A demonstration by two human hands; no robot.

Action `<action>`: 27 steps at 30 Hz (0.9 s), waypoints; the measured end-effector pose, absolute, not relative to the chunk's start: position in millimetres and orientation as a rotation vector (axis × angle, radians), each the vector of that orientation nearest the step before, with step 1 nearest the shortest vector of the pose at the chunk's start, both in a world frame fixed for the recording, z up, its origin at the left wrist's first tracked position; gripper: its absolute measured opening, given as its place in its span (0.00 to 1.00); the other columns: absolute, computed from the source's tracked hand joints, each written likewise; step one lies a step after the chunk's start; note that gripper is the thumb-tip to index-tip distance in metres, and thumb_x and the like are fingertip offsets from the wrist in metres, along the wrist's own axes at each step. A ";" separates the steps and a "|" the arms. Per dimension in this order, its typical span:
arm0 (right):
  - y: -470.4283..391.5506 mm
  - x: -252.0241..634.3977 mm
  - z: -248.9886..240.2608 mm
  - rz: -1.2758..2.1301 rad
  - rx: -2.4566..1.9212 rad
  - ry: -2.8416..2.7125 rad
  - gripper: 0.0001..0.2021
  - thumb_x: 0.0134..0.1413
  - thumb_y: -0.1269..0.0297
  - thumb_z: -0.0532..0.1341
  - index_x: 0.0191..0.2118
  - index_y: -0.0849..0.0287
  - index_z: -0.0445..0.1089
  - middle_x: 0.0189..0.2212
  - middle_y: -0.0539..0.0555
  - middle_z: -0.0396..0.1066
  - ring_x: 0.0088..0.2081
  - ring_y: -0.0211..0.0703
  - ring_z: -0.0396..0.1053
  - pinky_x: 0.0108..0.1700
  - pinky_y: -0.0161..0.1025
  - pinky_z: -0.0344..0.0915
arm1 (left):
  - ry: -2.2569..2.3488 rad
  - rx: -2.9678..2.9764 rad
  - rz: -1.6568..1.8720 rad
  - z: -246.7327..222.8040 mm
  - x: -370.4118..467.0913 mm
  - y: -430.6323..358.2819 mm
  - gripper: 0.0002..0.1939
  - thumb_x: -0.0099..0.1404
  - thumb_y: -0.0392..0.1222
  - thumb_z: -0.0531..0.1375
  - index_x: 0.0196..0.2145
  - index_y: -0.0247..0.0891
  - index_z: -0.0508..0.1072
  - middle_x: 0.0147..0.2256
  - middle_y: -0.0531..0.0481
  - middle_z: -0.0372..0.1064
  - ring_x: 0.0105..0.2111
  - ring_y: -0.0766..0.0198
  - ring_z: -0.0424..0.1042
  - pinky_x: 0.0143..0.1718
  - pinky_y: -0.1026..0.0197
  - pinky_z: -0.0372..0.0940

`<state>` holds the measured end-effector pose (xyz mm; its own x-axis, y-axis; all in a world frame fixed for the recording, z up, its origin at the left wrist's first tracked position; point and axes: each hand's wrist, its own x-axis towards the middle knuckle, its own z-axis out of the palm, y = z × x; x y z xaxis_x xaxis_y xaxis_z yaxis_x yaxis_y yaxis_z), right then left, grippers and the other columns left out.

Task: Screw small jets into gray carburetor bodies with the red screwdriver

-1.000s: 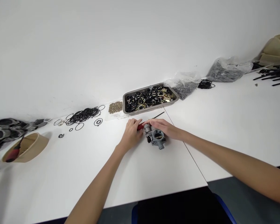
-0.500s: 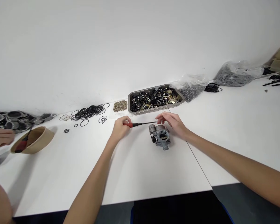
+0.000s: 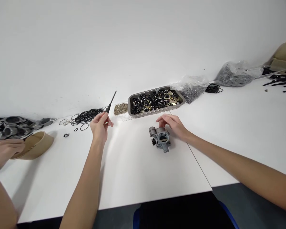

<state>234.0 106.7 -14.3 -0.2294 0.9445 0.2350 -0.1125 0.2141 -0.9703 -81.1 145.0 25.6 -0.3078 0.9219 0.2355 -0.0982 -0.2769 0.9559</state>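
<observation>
My left hand point(image 3: 100, 125) is closed around a screwdriver point(image 3: 110, 105) above the table. Its dark shaft points up and slightly right, and most of the handle is hidden in my palm. A grey metal carburetor point(image 3: 162, 140) sits on the white table in front of me, its round bore facing my side. Right behind it rests my right hand point(image 3: 172, 124), fingers loosely bent and holding nothing that I can see. Whether those fingertips touch the carburetor I cannot tell. Black rubber O-rings point(image 3: 87, 116) lie in a pile beyond my left hand.
Along the wall stand small brass parts point(image 3: 121, 109), a metal tray point(image 3: 157, 112) of mixed hardware and plastic bags point(image 3: 235, 74) of parts. At left, another person's hand point(image 3: 8, 149) reaches over a beige container point(image 3: 41, 147), near a heap of carburetor bodies point(image 3: 10, 125).
My left hand has moved left and swung the screwdriver from lying level, pointing right, to pointing up. My right hand stays by the carburetor. The other person's hand has moved to the beige container.
</observation>
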 end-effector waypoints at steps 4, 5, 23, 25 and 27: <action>105.3 236.2 -11.1 1.212 -0.844 -1.453 0.16 0.65 0.55 0.53 0.36 0.61 0.73 0.28 0.53 0.70 0.32 0.40 0.66 0.37 0.39 0.63 | 1.235 1.040 1.781 19.5 -91.9 151.1 0.17 0.45 0.42 0.69 0.31 0.34 0.70 0.19 0.58 0.61 0.15 0.71 0.60 0.18 0.63 0.59; 105.7 238.7 -8.5 1.180 -0.847 -1.488 0.15 0.64 0.56 0.53 0.37 0.61 0.72 0.28 0.53 0.70 0.32 0.40 0.66 0.37 0.40 0.63 | 1.244 1.026 1.788 18.6 -93.4 152.0 0.17 0.45 0.42 0.69 0.31 0.34 0.70 0.18 0.58 0.61 0.15 0.71 0.60 0.17 0.63 0.59; 236.1 316.5 27.6 0.179 -1.706 -1.983 0.14 0.51 0.78 0.58 0.42 0.65 0.76 0.40 0.61 0.77 0.42 0.51 0.73 0.46 0.43 0.66 | 1.452 0.829 1.865 8.3 -103.0 151.9 0.12 0.67 0.46 0.59 0.38 0.32 0.69 0.27 0.54 0.64 0.23 0.73 0.63 0.23 0.68 0.63; 238.8 315.5 16.3 0.139 -1.724 -2.030 0.16 0.49 0.79 0.58 0.43 0.64 0.76 0.42 0.61 0.77 0.45 0.53 0.71 0.49 0.45 0.64 | 1.472 0.843 1.858 24.4 -124.1 136.3 0.15 0.69 0.49 0.56 0.37 0.31 0.69 0.27 0.54 0.64 0.23 0.74 0.64 0.23 0.68 0.61; 239.8 316.4 11.7 0.101 -1.743 -2.063 0.17 0.49 0.79 0.58 0.45 0.64 0.76 0.44 0.63 0.76 0.48 0.56 0.70 0.50 0.47 0.63 | 1.480 0.873 1.881 49.0 -173.3 117.0 0.18 0.70 0.50 0.53 0.31 0.31 0.66 0.21 0.56 0.60 0.19 0.78 0.62 0.24 0.69 0.53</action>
